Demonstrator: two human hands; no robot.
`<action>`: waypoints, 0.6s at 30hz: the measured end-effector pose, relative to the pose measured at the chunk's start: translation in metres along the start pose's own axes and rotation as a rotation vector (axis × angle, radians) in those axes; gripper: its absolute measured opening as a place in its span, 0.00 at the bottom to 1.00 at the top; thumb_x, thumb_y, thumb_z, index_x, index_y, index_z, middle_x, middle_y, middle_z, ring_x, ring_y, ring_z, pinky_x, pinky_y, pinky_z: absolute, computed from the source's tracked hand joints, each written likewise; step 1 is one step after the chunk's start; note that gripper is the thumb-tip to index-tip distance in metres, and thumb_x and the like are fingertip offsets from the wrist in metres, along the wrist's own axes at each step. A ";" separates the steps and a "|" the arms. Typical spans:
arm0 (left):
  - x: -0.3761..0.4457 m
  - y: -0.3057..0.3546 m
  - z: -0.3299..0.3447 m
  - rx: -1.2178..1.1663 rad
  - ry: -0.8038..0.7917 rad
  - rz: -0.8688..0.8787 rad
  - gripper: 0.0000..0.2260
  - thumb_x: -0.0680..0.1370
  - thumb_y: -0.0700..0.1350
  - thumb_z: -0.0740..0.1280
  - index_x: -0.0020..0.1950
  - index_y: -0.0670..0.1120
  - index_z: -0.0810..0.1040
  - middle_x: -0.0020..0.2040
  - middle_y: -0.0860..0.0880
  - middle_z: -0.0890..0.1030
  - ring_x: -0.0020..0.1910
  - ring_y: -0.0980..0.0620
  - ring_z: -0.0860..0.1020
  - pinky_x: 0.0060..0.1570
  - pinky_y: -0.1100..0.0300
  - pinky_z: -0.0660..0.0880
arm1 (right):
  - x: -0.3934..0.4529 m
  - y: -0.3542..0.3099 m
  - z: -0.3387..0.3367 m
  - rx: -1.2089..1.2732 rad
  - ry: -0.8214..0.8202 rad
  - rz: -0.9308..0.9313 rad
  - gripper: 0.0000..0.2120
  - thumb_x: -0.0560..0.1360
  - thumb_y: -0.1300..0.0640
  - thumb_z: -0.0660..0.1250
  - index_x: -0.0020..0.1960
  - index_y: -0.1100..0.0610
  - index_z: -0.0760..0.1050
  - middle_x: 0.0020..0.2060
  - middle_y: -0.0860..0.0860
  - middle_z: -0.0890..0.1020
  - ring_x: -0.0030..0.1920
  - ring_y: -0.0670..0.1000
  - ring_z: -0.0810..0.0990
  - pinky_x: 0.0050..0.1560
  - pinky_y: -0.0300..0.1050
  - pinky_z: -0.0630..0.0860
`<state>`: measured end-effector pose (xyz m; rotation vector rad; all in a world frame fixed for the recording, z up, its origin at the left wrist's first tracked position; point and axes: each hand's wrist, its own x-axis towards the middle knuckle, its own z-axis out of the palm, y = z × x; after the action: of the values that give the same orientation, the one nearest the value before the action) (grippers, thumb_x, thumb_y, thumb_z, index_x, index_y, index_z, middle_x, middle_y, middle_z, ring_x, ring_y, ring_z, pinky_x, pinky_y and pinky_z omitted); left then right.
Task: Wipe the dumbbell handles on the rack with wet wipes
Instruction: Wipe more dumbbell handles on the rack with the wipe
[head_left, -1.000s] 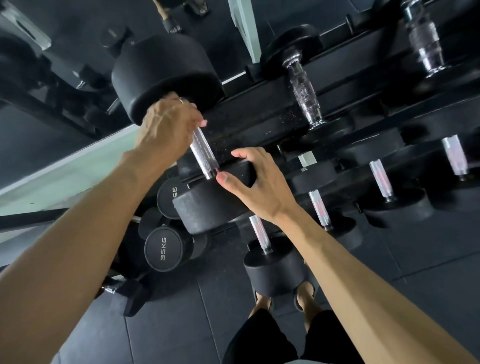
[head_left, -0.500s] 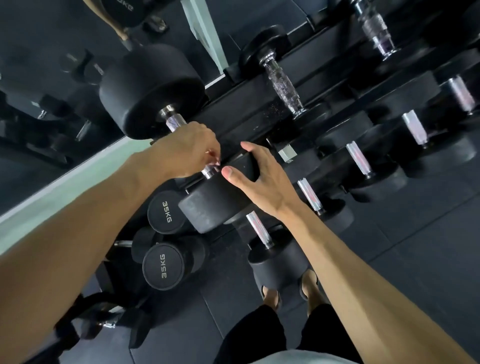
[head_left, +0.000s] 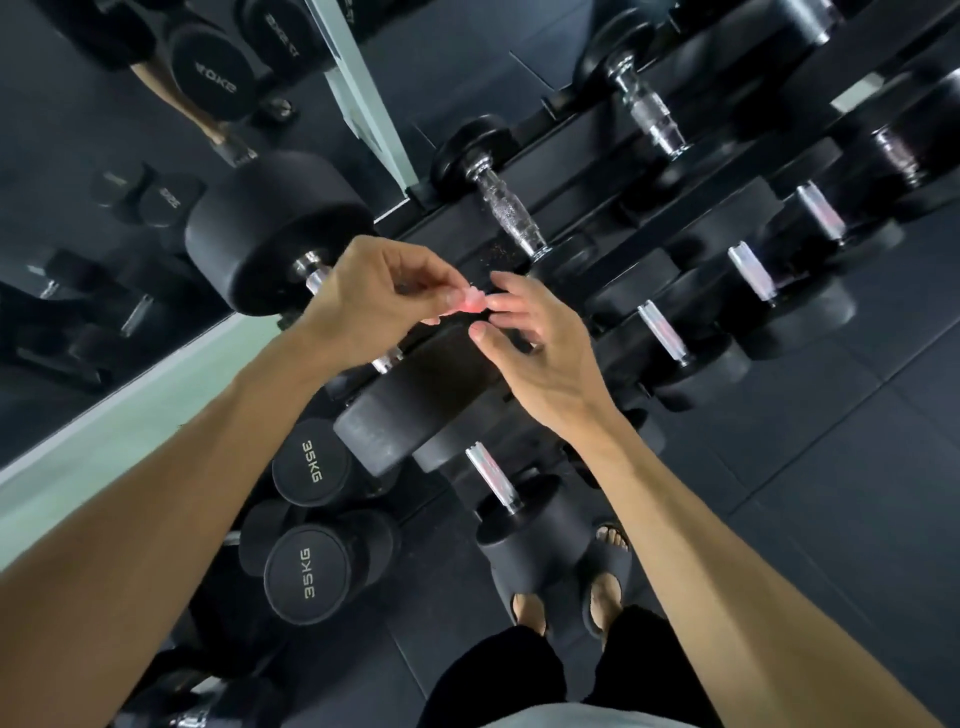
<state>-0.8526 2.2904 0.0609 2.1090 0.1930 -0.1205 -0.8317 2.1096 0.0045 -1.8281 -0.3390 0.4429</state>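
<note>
Both hands are now lifted off the big dumbbell (head_left: 332, 312): a second ago the left hand (head_left: 363, 296) was wrapped round its handle and the right hand (head_left: 540, 353) was resting on its near head, and now they are meeting in the air just above that handle. Between them they are pinching a small crumpled wet wipe (head_left: 470, 304), glowing pinkish in this light; the left thumb and forefinger are gripping one end while the right fingertips (head_left: 506, 301) are nipping the other, the remaining right fingers hanging loosely curled. Under the left hand the chrome handle (head_left: 314, 278) is showing at its far end and again below the wrist. Beyond the right hand, smaller dumbbells are sitting in a row on the black rack (head_left: 597, 150), their handles shining. Below the left forearm, two heads marked 35KG (head_left: 306, 571) are lying low. Near the right forearm, sandalled feet (head_left: 602, 587) are standing on dark floor tiles.
</note>
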 end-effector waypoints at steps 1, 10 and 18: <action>0.003 0.007 0.009 -0.017 -0.003 0.015 0.04 0.74 0.42 0.75 0.45 0.51 0.85 0.43 0.53 0.86 0.45 0.50 0.85 0.51 0.52 0.82 | -0.001 -0.001 -0.010 0.040 0.030 -0.001 0.17 0.78 0.54 0.71 0.65 0.52 0.76 0.57 0.47 0.83 0.55 0.42 0.82 0.61 0.43 0.77; 0.051 0.084 0.150 -0.113 -0.103 0.070 0.03 0.75 0.42 0.74 0.48 0.45 0.85 0.43 0.50 0.86 0.44 0.50 0.85 0.48 0.57 0.82 | -0.024 0.037 -0.154 0.327 0.271 0.140 0.04 0.78 0.60 0.71 0.45 0.59 0.83 0.40 0.52 0.87 0.42 0.53 0.87 0.50 0.49 0.84; 0.129 0.178 0.328 -0.100 -0.116 0.055 0.04 0.77 0.44 0.72 0.49 0.52 0.84 0.37 0.59 0.83 0.38 0.61 0.81 0.47 0.64 0.79 | -0.049 0.101 -0.374 0.315 0.447 0.180 0.11 0.77 0.66 0.68 0.39 0.55 0.81 0.37 0.49 0.87 0.42 0.49 0.87 0.47 0.41 0.82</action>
<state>-0.6956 1.9304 0.0191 1.9991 0.0698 -0.1956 -0.7013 1.7411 0.0128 -1.5971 0.1943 0.1858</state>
